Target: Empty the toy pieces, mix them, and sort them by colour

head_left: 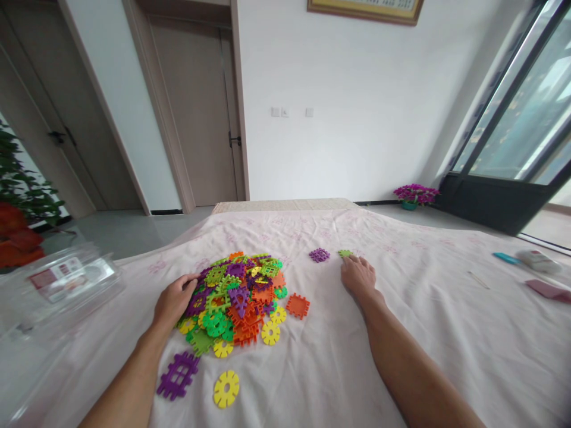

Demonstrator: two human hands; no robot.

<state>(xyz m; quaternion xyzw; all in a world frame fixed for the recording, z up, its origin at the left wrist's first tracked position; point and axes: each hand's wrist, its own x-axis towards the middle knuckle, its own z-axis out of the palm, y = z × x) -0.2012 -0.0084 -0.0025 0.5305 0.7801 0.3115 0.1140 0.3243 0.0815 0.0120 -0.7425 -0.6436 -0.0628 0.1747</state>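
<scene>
A heap of interlocking plastic building pieces point(238, 300) in purple, green, orange and yellow lies on the cloth. My left hand point(175, 299) rests against the heap's left side, thumb and forefinger slightly apart beside purple pieces; its other fingers are hidden. Farther right, my right hand point(359, 274) reaches down to the cloth, its fingertips on a small light-green piece point(345, 253) that they partly cover. Left of that piece lies a purple latticed piece point(319, 255). An orange square piece point(298, 305), a yellow notched disc point(226, 389) and a purple window-shaped piece point(178, 375) lie around the heap.
The surface wears a wrinkled pale pink cloth point(321, 362). Clear plastic containers point(66, 285) stand at the left edge. On the right are a blue item point(506, 258), a whitish object point(539, 260), a dark pink item point(548, 290) and a thin stick point(478, 280).
</scene>
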